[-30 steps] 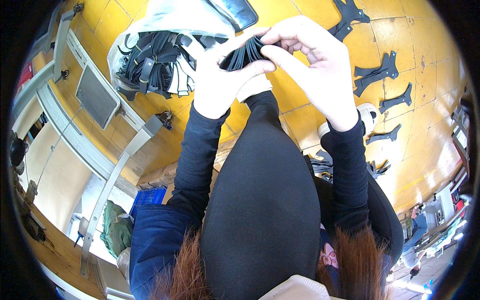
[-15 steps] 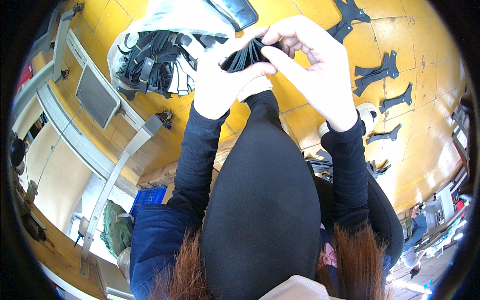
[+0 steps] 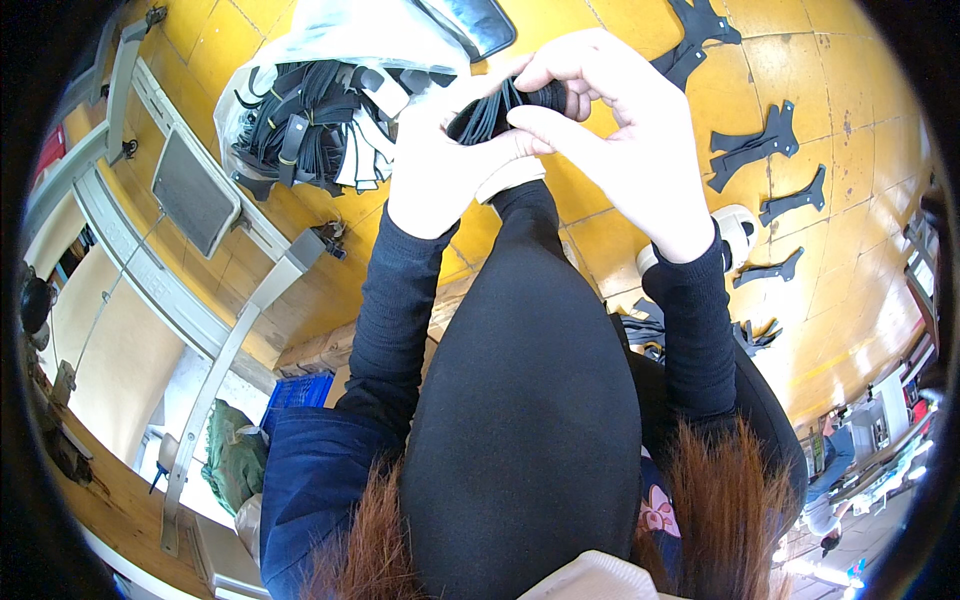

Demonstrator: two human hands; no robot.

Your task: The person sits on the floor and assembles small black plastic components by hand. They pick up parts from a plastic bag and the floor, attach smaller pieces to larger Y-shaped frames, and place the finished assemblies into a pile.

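Grasps a bundle of dark strips (image 3: 488,118) at 12 o'clock in the clenched left grip (image 3: 430,170), with the thumb along its near edge. Holds the right grip (image 3: 640,140) at the bundle's 3 o'clock end, with forefinger and thumb around the strip ends; impossible to tell a firm pinch from a light touch. Shows dark forked pieces (image 3: 770,145) already laid out at 2 o'clock on the yellow floor (image 3: 850,240), some overlapping. Shows further dark pieces (image 3: 645,328) towards 3 o'clock, beside the leg (image 3: 530,380). Leaves many strips in the plastic bag (image 3: 385,40) at 11 o'clock. Appears only partway along, judging by that remaining heap.
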